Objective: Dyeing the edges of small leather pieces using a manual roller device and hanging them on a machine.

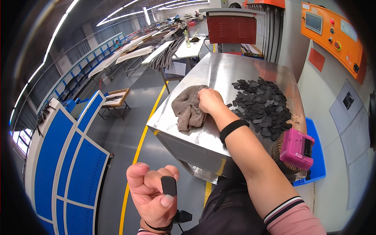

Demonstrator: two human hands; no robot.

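Between thumb and fingers, my left hand (152, 192) pinches a small black rounded piece (169, 185), held up in front of the table's near left corner. My right hand (210, 100) reaches across the metal table (219, 66) and grips the edge of a crumpled grey-brown cloth (188, 107) lying on the table top. Its fingertips are partly hidden in the cloth. Right of that hand lies a heap of similar flat black pieces (262, 103), some of them behind my right forearm.
A pink box-shaped device (297, 149) sits at the table's near right corner, by a blue bin (316, 145). An orange control panel (333, 35) is on the right. Blue-and-white panels (74, 160) stand at left. Farther off, dark strips (168, 53) lie on worktables.
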